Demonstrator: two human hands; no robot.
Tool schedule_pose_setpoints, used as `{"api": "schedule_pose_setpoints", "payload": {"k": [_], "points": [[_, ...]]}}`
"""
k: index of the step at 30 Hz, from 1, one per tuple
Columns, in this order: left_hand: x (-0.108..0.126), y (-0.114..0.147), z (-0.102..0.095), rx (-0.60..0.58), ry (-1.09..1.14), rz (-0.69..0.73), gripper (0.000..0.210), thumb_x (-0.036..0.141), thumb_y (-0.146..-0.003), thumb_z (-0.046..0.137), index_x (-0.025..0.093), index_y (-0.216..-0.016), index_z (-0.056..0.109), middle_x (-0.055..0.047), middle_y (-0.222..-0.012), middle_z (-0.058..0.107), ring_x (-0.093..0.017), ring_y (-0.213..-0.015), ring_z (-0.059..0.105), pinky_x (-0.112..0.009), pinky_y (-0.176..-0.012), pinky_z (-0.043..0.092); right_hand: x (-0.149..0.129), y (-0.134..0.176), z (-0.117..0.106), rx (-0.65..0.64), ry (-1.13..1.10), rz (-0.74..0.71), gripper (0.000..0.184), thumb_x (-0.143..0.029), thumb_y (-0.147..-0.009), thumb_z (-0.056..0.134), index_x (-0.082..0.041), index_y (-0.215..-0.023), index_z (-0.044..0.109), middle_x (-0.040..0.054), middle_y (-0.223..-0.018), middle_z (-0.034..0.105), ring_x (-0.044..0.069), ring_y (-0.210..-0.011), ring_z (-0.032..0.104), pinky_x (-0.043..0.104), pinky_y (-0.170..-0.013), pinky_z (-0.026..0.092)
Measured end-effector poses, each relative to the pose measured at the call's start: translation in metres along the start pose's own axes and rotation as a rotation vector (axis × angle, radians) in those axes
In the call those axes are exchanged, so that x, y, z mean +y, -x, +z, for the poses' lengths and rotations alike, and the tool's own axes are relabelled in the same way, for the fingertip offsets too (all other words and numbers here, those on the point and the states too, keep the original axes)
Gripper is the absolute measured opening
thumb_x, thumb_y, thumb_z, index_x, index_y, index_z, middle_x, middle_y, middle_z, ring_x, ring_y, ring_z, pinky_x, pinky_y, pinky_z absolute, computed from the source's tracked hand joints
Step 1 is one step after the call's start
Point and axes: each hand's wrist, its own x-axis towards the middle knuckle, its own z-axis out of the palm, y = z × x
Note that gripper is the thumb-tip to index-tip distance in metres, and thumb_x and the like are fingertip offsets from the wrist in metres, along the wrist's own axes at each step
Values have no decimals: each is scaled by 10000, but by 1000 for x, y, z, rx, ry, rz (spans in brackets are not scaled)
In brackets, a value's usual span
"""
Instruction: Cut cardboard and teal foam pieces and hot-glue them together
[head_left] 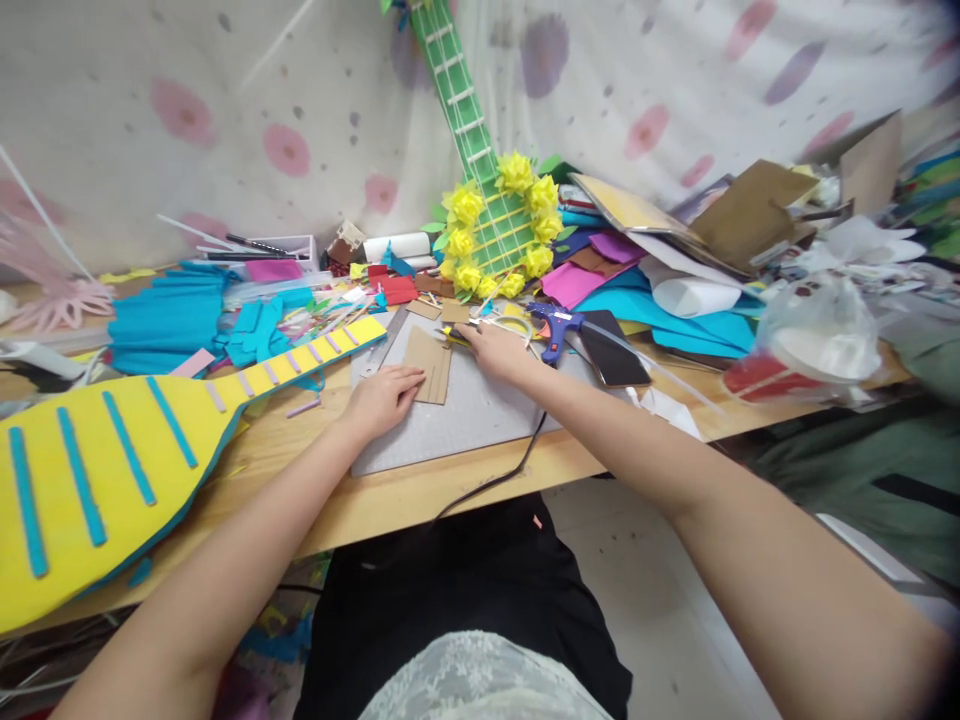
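My left hand [384, 400] lies flat at the left edge of a small piece of brown cardboard [433, 378], its fingers stretched out. The cardboard rests on a grey cutting mat [465, 428]. My right hand [495, 350] is closed around a yellow-and-black tool that looks like a utility knife [453, 333], just beyond the cardboard's upper right corner. Most of the knife's body is hidden under the fingers. A metal ruler [388, 340] lies on the mat beyond my left hand. Beside my right hand rests a blue glue gun [556, 328].
A yellow cardboard instrument shape [97, 470] with blue strips covers the table's left side. A green guitar shape [499, 225] with yellow paper flowers leans at the back. A phone [613, 350], blue paper sheets [697, 325] and a bagged cup [806, 345] are on the right. A black cord [487, 484] crosses the front edge.
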Motion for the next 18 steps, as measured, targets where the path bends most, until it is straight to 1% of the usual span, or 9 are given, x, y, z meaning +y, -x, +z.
{"api": "schedule_pose_setpoints", "payload": {"k": [3,6,9,12,18], "points": [[0,2,3,19,1,2,351,289,-889,373,208,-1077,658,-50,-1148,654,-203,-1084,587,-401,-961,461,-6,-7,-2,1,-54,-148,466,-296,-937,281,-261,-1401,313,118,-1212,556,220,-1036,556,276,-717,390],[0,2,4,26,10,1,348,280,-888,377,206,-1083,655,-53,-1159,648,-206,-1099,576,-407,-961,461,-16,-13,-8,-44,-49,-270,468,-335,-928,330,-269,-1391,331,105,-1183,581,212,-1008,566,262,-701,372],[1,1,2,18,9,1,347,271,-887,379,201,-1087,653,-57,-1160,648,-205,-1111,570,-405,-962,458,-24,-18,-15,-89,-5,-308,446,-357,-924,332,-281,-1362,375,105,-1122,617,219,-939,588,263,-658,351],[2,0,0,8,3,2,346,271,-889,379,194,-1084,654,-58,-1153,651,-201,-1111,569,-396,-966,455,-25,-20,-22,-120,18,-316,435,-354,-914,342,-281,-1336,413,107,-1088,637,217,-894,603,261,-634,332],[0,0,2,17,7,9,342,285,-886,390,195,-1084,655,-56,-1147,654,-204,-1104,574,-395,-965,454,-27,-19,-35,-114,61,-359,411,-323,-898,375,-246,-1290,477,119,-1088,653,219,-907,603,265,-627,313]]}}
